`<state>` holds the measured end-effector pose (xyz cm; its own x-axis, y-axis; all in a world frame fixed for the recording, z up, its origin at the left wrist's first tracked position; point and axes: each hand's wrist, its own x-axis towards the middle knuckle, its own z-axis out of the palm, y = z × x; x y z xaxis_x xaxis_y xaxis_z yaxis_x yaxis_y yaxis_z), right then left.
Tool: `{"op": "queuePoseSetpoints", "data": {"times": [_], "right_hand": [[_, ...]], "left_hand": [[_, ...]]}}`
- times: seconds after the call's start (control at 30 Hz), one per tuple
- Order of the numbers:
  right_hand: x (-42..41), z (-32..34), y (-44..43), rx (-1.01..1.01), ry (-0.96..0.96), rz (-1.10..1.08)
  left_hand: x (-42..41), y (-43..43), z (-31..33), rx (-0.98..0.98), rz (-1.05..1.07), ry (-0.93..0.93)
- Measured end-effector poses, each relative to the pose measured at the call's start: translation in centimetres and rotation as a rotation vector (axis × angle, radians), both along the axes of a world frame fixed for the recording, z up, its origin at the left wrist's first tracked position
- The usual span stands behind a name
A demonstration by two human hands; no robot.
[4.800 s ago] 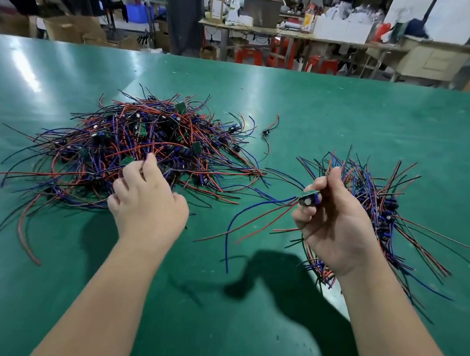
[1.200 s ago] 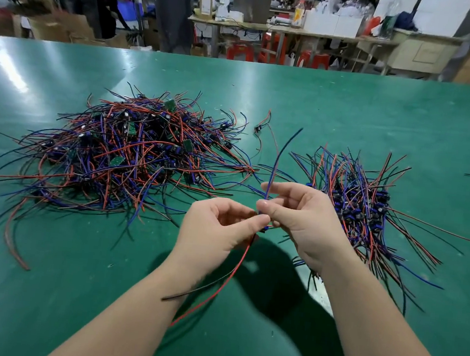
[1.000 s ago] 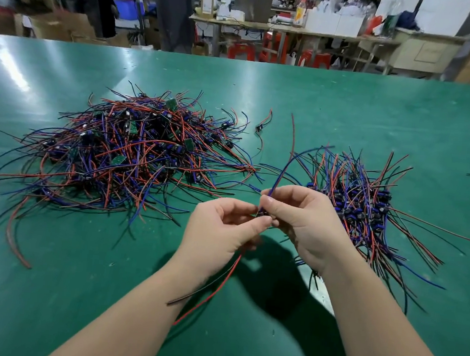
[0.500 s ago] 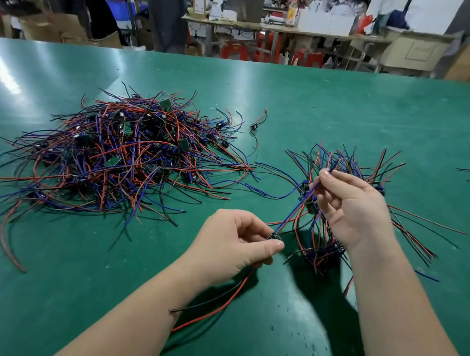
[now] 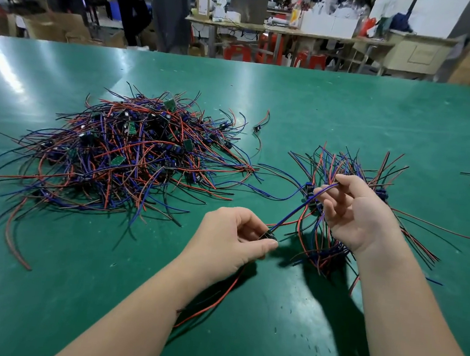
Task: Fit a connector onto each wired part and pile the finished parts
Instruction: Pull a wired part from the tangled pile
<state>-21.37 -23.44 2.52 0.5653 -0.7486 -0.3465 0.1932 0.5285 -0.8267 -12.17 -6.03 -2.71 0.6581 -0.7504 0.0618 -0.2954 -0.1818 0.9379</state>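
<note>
The left hand [image 5: 230, 236] pinches a small dark wired part [image 5: 270, 235] between thumb and fingertips, above the middle of the green table [image 5: 322, 106], towards its near edge. The right hand [image 5: 362, 213] pinches the far end of the part's blue wire [image 5: 297, 210], its other fingers loosely spread. The wire is stretched almost taut between the hands. Whether a connector is seated on the part is hidden by the fingers.

The risk, as I judge it, is strain. A harder pull on the taut wire could tear it from the part or loosen a half-seated connector. The red wire [image 5: 215, 296] trailing under the left wrist could snag when the part is lifted. The right hand hovers over the smaller pile [image 5: 342, 166] near the right edge, so loose ends there could catch and drag out finished parts.

A second ago both hands met at the part. Now they are apart, the right one out at the wire's end. The large pile [image 5: 120, 151] towards the left edge lies unchanged
</note>
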Motion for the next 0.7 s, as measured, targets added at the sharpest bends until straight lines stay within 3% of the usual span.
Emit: {"op": "queuePoseSetpoints", "data": {"times": [0.2, 0.3, 0.4, 0.5, 0.6, 0.7], "right_hand": [[-0.4, 0.2, -0.2, 0.134, -0.031, 0.149], [-0.1, 0.2, 0.0, 0.118, -0.119, 0.172], [0.6, -0.2, 0.6, -0.065, -0.162, 0.221], [1.3, -1.0, 1.9, -0.360, 0.020, 0.285], [1.8, -2.1, 4.0, -0.599, 0.067, 0.466], [2.1, -2.3, 4.9, -0.762, 0.084, 0.366]], "left_hand": [[0.2, 0.1, -0.2, 0.010, 0.024, -0.058], [0.1, 0.0, 0.1, -0.016, 0.022, 0.034], [-0.4, -0.1, 0.3, -0.145, 0.046, 0.271], [-0.5, -0.3, 0.6, -0.284, 0.127, 0.434], [-0.2, -0.3, 0.8, -0.336, 0.170, 0.414], [-0.2, -0.2, 1.1, -0.327, 0.134, 0.338]]}}
